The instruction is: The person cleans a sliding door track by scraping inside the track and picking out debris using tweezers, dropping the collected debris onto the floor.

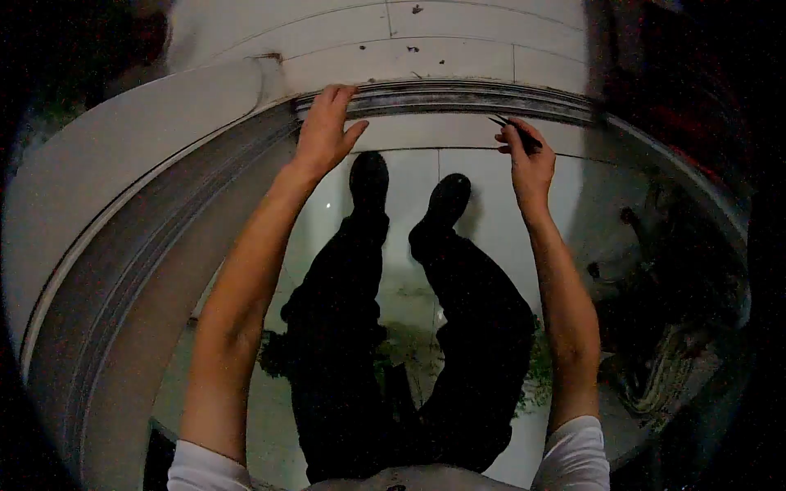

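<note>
A metal floor track (446, 100) with several parallel grooves runs across the top of the view. My left hand (325, 137) is at its left end, fingers stretched out over the rails and thumb apart, with nothing in it. Near the track's right part, my right hand (532, 164) is closed around slim black tweezers (526, 141). Their two thin tips point left and stay just short of the track's near edge. Dark smudges mark the grooves.
Beyond the track, pale floor tiles (344, 65) carry several small dark bits (413, 49). A curved-looking door panel or frame (123, 245) stands at left. My legs in dark trousers (340, 303) and black shoes (368, 182) extend towards the track. Dark clutter (667, 368) sits at right.
</note>
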Demonstrator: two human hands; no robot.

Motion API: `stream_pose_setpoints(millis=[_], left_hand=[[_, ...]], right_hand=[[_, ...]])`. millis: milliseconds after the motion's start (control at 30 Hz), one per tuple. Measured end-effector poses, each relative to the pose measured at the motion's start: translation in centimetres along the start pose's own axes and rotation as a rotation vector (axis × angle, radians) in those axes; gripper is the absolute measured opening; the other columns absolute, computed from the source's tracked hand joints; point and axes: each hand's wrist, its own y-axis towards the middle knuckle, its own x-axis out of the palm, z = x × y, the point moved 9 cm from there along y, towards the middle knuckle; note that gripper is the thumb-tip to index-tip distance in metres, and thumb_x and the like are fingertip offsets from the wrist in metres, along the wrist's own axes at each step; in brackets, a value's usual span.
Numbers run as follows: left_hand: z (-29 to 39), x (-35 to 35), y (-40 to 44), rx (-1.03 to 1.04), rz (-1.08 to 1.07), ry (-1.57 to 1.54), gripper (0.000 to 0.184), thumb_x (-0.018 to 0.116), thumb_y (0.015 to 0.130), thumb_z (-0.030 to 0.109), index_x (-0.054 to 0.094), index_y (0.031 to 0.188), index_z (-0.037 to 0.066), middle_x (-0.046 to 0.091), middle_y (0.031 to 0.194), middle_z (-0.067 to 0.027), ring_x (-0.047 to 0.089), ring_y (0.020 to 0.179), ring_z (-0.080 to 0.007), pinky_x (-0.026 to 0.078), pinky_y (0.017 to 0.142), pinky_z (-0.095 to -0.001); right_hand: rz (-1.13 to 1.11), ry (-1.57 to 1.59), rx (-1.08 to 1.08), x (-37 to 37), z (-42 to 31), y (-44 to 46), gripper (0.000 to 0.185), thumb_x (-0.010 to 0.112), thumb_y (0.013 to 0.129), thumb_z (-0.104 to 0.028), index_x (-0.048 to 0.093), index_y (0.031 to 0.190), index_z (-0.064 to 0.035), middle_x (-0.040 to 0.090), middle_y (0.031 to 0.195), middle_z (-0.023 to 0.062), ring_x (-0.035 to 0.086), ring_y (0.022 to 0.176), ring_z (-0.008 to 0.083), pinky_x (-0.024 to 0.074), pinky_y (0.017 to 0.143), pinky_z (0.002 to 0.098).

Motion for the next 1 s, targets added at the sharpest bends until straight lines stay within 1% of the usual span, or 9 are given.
stream_pose_setpoints(millis=[133, 167, 367, 467, 600, 700, 733, 867, 1000], left_hand=[[-0.3, 8.5, 2.8, 0.207, -0.073, 0.149, 0.071, 0.083, 0.080, 0.019, 0.050, 0.140, 0.000, 0.051, 0.136, -0.0210, 0.049, 0.127, -0.0411, 0.044, 0.108, -0.0459], [3.0, 9.0, 1.5, 0.232, -0.039, 0.183, 0.072, 0.083, 0.079, 0.019, 0.049, 0.140, 0.000, 0.051, 0.136, -0.0211, 0.049, 0.127, -0.0416, 0.044, 0.108, -0.0470], [4.9, 13.5, 0.6, 0.386, 0.049, 0.236, 0.072, 0.080, 0.083, 0.026, 0.048, 0.141, -0.001, 0.049, 0.138, -0.0207, 0.047, 0.127, -0.0423, 0.040, 0.110, -0.0511], [3.5, 15.8, 2.0, 0.393, 0.129, 0.224, 0.064, 0.077, 0.086, 0.026, 0.051, 0.139, 0.001, 0.048, 0.140, -0.0190, 0.045, 0.131, -0.0413, 0.036, 0.114, -0.0524], [-0.3, 19.7, 3.7, 0.403, 0.232, 0.336, 0.057, 0.072, 0.089, 0.023, 0.052, 0.138, 0.002, 0.047, 0.144, -0.0173, 0.042, 0.136, -0.0397, 0.031, 0.119, -0.0556], [-0.1, 19.2, 4.1, 0.426, 0.240, 0.378, 0.054, 0.069, 0.092, 0.022, 0.052, 0.139, 0.003, 0.045, 0.148, -0.0165, 0.041, 0.139, -0.0383, 0.027, 0.121, -0.0577], [0.2, 19.4, 4.3, 0.416, 0.218, 0.407, 0.053, 0.068, 0.092, 0.022, 0.052, 0.140, 0.004, 0.045, 0.150, -0.0157, 0.040, 0.141, -0.0380, 0.027, 0.121, -0.0574], [0.5, 19.2, 4.7, 0.355, 0.294, 0.381, 0.054, 0.067, 0.093, 0.022, 0.051, 0.141, 0.004, 0.046, 0.151, -0.0158, 0.040, 0.141, -0.0376, 0.026, 0.122, -0.0563], [-0.4, 19.7, 5.0, 0.348, 0.277, 0.410, 0.052, 0.067, 0.092, 0.022, 0.052, 0.139, 0.004, 0.046, 0.150, -0.0172, 0.041, 0.141, -0.0377, 0.027, 0.121, -0.0562]], right_hand=[[-0.015, 0.021, -0.075, 1.1, 4.6, 2.4, 0.026, 0.069, 0.099, -0.013, 0.070, 0.121, 0.0001, 0.075, 0.099, 0.0109, 0.072, 0.090, 0.0160, 0.0579, 0.078, 0.0301], [-0.014, 0.031, -0.122, -1.0, 3.9, 0.7, 0.026, 0.070, 0.098, -0.013, 0.070, 0.121, -0.0007, 0.075, 0.099, 0.0104, 0.071, 0.089, 0.0157, 0.0577, 0.078, 0.0297], [0.085, -0.046, -0.309, -2.0, 7.5, 1.5, 0.023, 0.069, 0.099, -0.015, 0.072, 0.118, -0.0031, 0.073, 0.099, 0.0086, 0.069, 0.090, 0.0150, 0.0548, 0.081, 0.0287], [0.121, 0.066, -0.327, -4.7, 9.2, 4.8, 0.022, 0.067, 0.100, -0.016, 0.070, 0.116, 0.0000, 0.070, 0.101, 0.0096, 0.068, 0.092, 0.0158, 0.0539, 0.083, 0.0293], [0.365, -0.025, -0.428, -11.9, 13.5, 8.4, 0.022, 0.065, 0.102, -0.017, 0.066, 0.114, 0.0007, 0.071, 0.098, 0.0086, 0.067, 0.090, 0.0160, 0.0545, 0.083, 0.0296], [0.464, 0.084, -0.321, -18.6, 14.6, 9.7, 0.023, 0.066, 0.102, -0.019, 0.066, 0.116, 0.0000, 0.072, 0.099, 0.0081, 0.068, 0.090, 0.0164, 0.0548, 0.082, 0.0297], [0.505, -0.046, -0.353, -20.4, 14.1, 9.5, 0.026, 0.067, 0.102, -0.020, 0.066, 0.116, 0.0004, 0.072, 0.100, 0.0076, 0.068, 0.089, 0.0155, 0.0554, 0.081, 0.0303], [0.520, -0.018, -0.333, -24.2, 14.7, 10.2, 0.028, 0.064, 0.104, -0.022, 0.064, 0.119, 0.0012, 0.071, 0.102, 0.0089, 0.070, 0.093, 0.0167, 0.0577, 0.077, 0.0310], [0.588, 0.043, -0.356, -26.7, 15.8, 13.6, 0.028, 0.067, 0.102, -0.023, 0.067, 0.118, 0.0006, 0.073, 0.100, 0.0076, 0.069, 0.086, 0.0142, 0.0567, 0.079, 0.0282]])
